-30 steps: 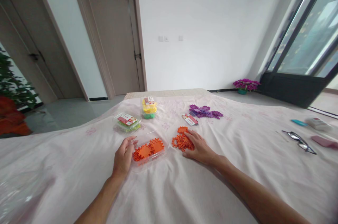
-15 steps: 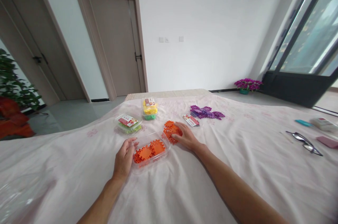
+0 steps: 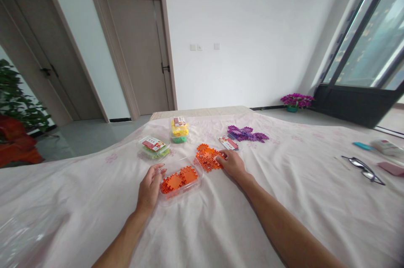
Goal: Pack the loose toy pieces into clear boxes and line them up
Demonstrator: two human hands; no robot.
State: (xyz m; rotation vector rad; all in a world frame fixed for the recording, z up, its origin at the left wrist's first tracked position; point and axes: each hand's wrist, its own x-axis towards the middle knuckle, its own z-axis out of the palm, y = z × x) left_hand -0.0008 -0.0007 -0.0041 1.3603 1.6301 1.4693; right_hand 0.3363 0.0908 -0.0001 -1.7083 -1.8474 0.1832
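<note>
head view: flat, bright orange pieces (image 3: 205, 157) with notched edges lie heaped beside a clear tray (image 3: 185, 192) of more; left hand (image 3: 150, 186) pinches its left rim, right hand (image 3: 236, 164) touches the heap, whether pinching i cannot tell.

Glossy clear plastic box (image 3: 190, 190) at the left hand (image 3: 149, 187); orange pieces (image 3: 206, 158), seemingly matt plastic, by the right hand (image 3: 232, 163); wrinkled cloth (image 3: 214, 221) beneath.

Eyeglasses (image 3: 364, 171) — and, farther off, magenta flowers (image 3: 296, 100)
</note>
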